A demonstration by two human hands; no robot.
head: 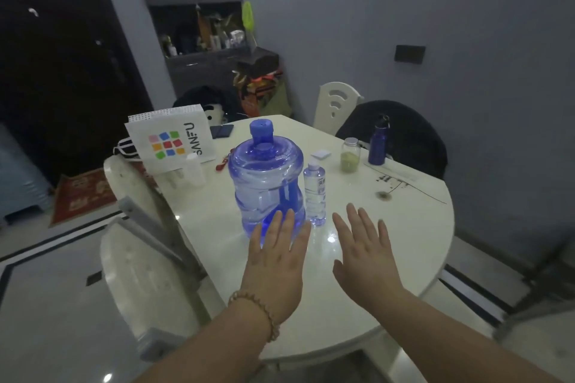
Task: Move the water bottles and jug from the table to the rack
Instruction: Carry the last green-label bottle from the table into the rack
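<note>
Blue translucent plastic formed the large jug (267,183), which was seen upright near the middle of the pale table (404,258). Its lower front was covered by the fingertips of the left hand (277,261), and contact between them could not be confirmed. A small clear bottle (315,196) was noted upright just beside the jug's right side, its label too blurred to be read. A dark blue flask (379,143) and a lidded jar (351,154) were recorded farther back. Shelf (199,37) contents behind were dim and indistinct. Both hands were held flat, palms down, fingers straight and spread. The right hand (364,252) was placed over the table near the clear bottle, nothing being held.
</note>
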